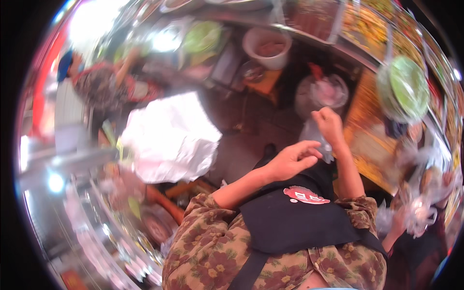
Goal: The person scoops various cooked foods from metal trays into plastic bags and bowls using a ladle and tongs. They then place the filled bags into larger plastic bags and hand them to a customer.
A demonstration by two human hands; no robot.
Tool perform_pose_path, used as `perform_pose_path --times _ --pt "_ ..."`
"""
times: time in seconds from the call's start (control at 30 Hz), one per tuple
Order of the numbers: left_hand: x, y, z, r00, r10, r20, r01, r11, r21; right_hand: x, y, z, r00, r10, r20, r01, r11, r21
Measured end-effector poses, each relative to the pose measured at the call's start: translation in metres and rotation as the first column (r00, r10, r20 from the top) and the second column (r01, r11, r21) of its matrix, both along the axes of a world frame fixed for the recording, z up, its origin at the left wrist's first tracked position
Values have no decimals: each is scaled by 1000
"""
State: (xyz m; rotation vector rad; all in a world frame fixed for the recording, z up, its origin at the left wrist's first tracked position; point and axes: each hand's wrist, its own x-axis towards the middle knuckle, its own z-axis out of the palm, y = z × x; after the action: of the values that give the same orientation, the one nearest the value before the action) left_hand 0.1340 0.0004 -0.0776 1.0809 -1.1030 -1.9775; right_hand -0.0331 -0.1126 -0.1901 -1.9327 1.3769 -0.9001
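My right hand [329, 125] is closed in a fist, and a clear plastic bag [314, 136] hangs from it. Just left of the bag, my left hand [295, 159] has its fingers apart and slightly bent, with nothing visible in it. Both hands are in front of my black apron [286, 217], which bears a red printed emblem. Beyond my right hand stands a round container [304, 98] with a plastic-lined vessel [328, 90] of pinkish contents on top. Blur hides what the contents are.
A large crumpled silvery sheet [170, 137] covers something on the left. Right are a wooden board [375, 134], plastic-covered green bowls [402, 88] and food trays [362, 27]. A white bucket [270, 59] stands ahead. One person [101, 83] works far left; another person's hand [398, 219] holds bags at right.
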Motion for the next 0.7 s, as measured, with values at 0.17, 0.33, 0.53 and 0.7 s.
perform_pose_path --times 0.17,0.33,0.53,0.7 --pt "82 33 34 990 30 140 -8 988 -157 192 32 35 820 569 54 -572 818 62" --pt "127 68 35 962 256 93 -253 967 -42 203 20 53 884 -30 466 -96 965 243" --pt "126 26 7 974 199 111 -195 980 -47 49 -7 64 793 -540 281 606 747 -275" --pt "27 -83 -7 994 93 64 -69 949 -308 -129 -50 119 479 -823 306 827 306 -471"
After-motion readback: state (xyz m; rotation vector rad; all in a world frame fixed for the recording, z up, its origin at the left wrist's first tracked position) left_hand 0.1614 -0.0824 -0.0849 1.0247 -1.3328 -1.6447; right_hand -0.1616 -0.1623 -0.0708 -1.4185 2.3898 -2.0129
